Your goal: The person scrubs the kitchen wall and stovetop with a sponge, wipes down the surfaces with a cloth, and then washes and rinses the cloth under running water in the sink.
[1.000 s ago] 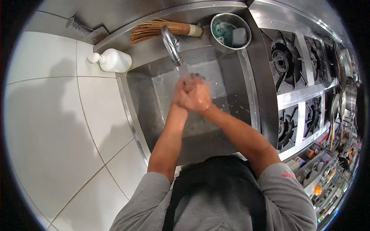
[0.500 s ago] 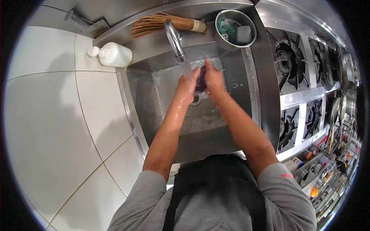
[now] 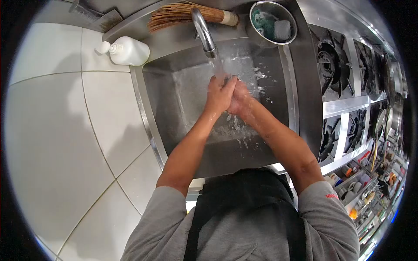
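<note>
My left hand point(image 3: 219, 94) and my right hand point(image 3: 239, 96) are pressed together under the running faucet point(image 3: 203, 32), over the steel sink point(image 3: 174, 126). The left fingers wrap over the right hand, and both hands are closed. A small dark patch shows between the fingertips, but what it is stays hidden. The water stream point(image 3: 219, 67) falls onto the hands and splashes off to the right and below them. Both forearms are bare and wet near the wrists.
A white pump bottle point(image 3: 130, 51) stands on the tiled counter point(image 3: 48, 130) at left. Behind the faucet lie a stick brush point(image 3: 187, 16) and a metal container point(image 3: 292, 41) holding a green scouring pad and a greyish block. Gas burners point(image 3: 331, 63) stand at right.
My hands were apart, facing each other with a dark thing between them; now they are closed together and that thing is mostly covered. More water splashes in the sink. The view has shifted slightly.
</note>
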Demonstrator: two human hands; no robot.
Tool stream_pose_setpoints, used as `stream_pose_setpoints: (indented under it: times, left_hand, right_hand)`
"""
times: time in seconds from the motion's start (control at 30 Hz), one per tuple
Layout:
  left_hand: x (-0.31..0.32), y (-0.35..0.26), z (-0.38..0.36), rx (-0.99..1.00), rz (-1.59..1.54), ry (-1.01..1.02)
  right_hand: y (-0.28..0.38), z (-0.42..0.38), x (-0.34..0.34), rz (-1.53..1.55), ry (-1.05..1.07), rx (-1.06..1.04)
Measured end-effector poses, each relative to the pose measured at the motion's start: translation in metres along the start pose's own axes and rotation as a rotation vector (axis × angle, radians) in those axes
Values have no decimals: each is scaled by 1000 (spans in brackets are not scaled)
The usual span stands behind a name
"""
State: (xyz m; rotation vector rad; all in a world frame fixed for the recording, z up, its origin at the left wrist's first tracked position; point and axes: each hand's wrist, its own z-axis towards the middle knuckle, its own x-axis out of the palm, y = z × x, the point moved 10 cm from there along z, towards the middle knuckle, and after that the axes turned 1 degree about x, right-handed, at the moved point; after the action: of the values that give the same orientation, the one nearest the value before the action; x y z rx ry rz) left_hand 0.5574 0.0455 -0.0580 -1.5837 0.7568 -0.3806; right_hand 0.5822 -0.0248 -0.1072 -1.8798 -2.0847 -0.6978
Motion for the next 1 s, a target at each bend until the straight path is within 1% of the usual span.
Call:
stream_pose_setpoints:
  times: [0.07,0.17,0.23,0.27,0.3,0.37,0.4,0.5,0.53,0.6,0.63,0.67,0.7,0.77,0.8,0.83,0.87,0.97,1.0]
  left_hand:
    - [-1,18,5,-74,-43,-86]
    - [3,63,11,-322,-316,-122]
    - [10,97,13,-477,-658,-171]
    - [14,113,14,-550,-831,-193]
    - [14,125,17,-558,-912,-188]
    - [12,140,25,-567,-1073,-172]
    - [7,128,-1,-790,-976,-220]
    - [8,126,-26,-905,-956,-200]
    - [15,121,-23,-825,-1067,-79]
    - [22,110,-16,-641,-1277,164]
    - [21,110,-17,-671,-1331,175]
    - [21,108,-17,-701,-1385,190]
    - [16,107,-13,-571,-1167,147]
    - [3,103,-10,-384,-663,21]
    - [19,132,-2,-529,-961,18]
    - [33,146,4,-664,-1261,14]
    - [31,129,7,-658,-1177,93]
    - [18,120,-8,-898,-1089,5]
    - [26,132,-10,-934,-1052,-23]
  right_hand:
    - [-2,1,-5,-83,-61,-40]
    - [1,21,-33,-327,-184,-102]
    - [30,63,-47,-1080,-145,-428]
    - [41,65,-38,-1303,-131,-528]
    - [52,66,-28,-1519,-137,-644]
    - [86,36,6,-1646,-184,-751]
    - [101,26,19,-1711,-139,-980]
    - [91,-4,43,-1877,-108,-1176]
    - [71,-8,47,-1848,-54,-1030]
    - [11,-29,59,-1725,143,-978]
    - [-15,-43,63,-1627,283,-1062]
    - [-23,-50,64,-1674,273,-1077]
    - [-28,-56,66,-1721,261,-1090]
    - [-8,-40,58,-1730,92,-1107]
    - [23,-15,50,-1689,-63,-1110]
    - [56,-11,49,-1668,-159,-1231]
    - [79,-16,46,-1642,-256,-1345]
    - [89,-7,36,-1794,-463,-1532]
    - [77,11,28,-1889,-379,-1234]
